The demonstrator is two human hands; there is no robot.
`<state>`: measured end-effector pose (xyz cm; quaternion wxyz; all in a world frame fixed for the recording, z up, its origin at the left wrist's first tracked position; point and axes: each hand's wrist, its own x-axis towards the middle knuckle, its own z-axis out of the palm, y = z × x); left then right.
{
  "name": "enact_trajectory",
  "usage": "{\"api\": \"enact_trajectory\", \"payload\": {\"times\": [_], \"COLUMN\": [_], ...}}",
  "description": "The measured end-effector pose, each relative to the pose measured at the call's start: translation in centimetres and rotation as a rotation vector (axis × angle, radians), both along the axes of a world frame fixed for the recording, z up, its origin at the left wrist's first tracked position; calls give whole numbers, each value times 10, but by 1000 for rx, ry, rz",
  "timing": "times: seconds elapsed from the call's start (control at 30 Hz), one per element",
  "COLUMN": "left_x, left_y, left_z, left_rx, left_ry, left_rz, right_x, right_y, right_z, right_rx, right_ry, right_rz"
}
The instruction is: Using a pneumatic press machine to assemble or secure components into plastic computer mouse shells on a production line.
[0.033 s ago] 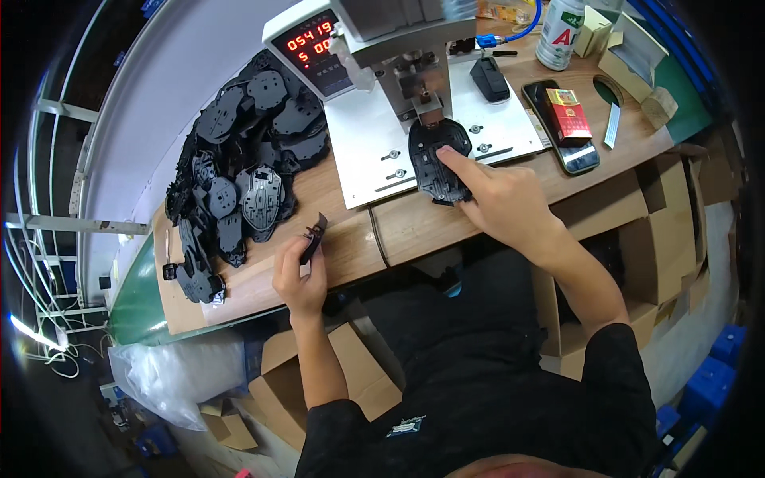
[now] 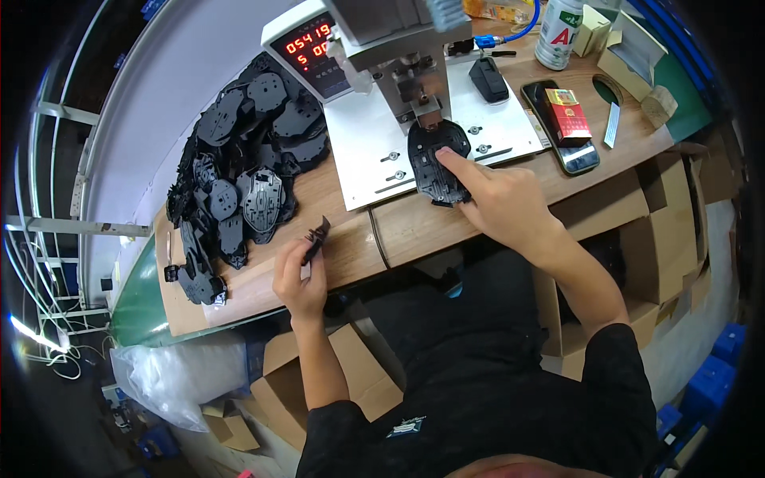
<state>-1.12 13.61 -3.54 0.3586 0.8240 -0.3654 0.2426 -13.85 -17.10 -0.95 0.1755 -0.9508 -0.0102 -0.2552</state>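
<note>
My right hand (image 2: pixel 508 205) grips an oval black plastic shell (image 2: pixel 433 174), with a finger on its upper face and the thumb side at its near edge. The shell's far end lies under the metal head (image 2: pixel 429 118) of a bench press, over a white metal base plate (image 2: pixel 357 155). My left hand (image 2: pixel 299 287) is at the table's front edge, closed on a small, thin black plastic piece (image 2: pixel 316 239) held up between thumb and fingers. To its left is a heap of similar black plastic parts (image 2: pixel 267 199).
A control box (image 2: pixel 307 48) with red lit digits stands beside the press. Right of the base plate are a black phone (image 2: pixel 586 159), a red-and-gold small box (image 2: pixel 568 119), a white bottle (image 2: pixel 558 40) and an open carton (image 2: pixel 633 68). Cardboard boxes (image 2: pixel 673 239) stand below the table.
The small piece in my left hand has tilted slightly. My right hand and the shell stay in place under the press.
</note>
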Motion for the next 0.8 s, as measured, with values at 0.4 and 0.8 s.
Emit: {"api": "enact_trajectory", "payload": {"times": [0.4, 0.8], "left_x": [3, 19], "left_y": [-80, -162], "left_z": [30, 26], "left_rx": [81, 134], "left_ry": [-249, -238], "left_rz": [-642, -677], "right_x": [-14, -282], "right_y": [-19, -51], "right_z": [20, -60], "right_rx": [364, 755], "right_ry": [-17, 148], "right_rz": [-42, -959]}}
